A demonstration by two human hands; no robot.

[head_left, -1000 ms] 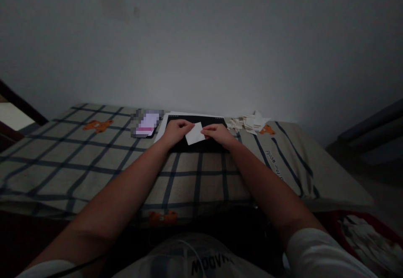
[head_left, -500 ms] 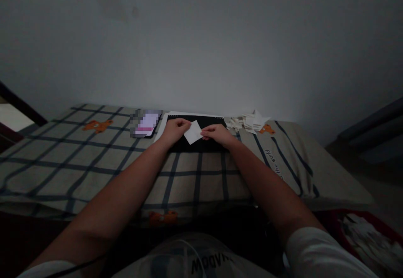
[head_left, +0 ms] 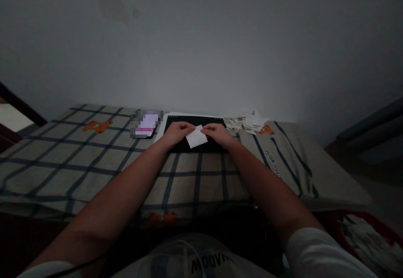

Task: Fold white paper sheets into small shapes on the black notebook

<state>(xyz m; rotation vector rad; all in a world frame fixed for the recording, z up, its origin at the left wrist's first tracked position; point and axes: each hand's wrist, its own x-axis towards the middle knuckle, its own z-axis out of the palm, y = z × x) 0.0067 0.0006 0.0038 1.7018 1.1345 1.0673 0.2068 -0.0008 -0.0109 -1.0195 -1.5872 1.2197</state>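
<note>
Between my two hands a small square of white paper (head_left: 197, 138) is held tilted over a black sheet or pad (head_left: 179, 147). My left hand (head_left: 179, 133) pinches the paper near its upper left side, thumb and fingers closed. On its upper right side, my right hand (head_left: 218, 133) grips it with the fingertips. The fingertips of both hands are close together at the paper's upper part. The black pad has rows of small holes along its far edge and lies partly over white sheets (head_left: 161, 130).
A phone (head_left: 147, 123) with a lit screen lies left of the pad. To the right sits a loose heap of white paper pieces (head_left: 250, 122). A checked cloth (head_left: 110, 152) covers the table, against a grey wall (head_left: 201, 51). A red container (head_left: 374, 223) with pale contents stands lower right.
The white paper has turned and shifted slightly right and nearer to me. My left hand has moved right, bringing its fingertips closer to my right hand's. The surrounding things have stayed put.
</note>
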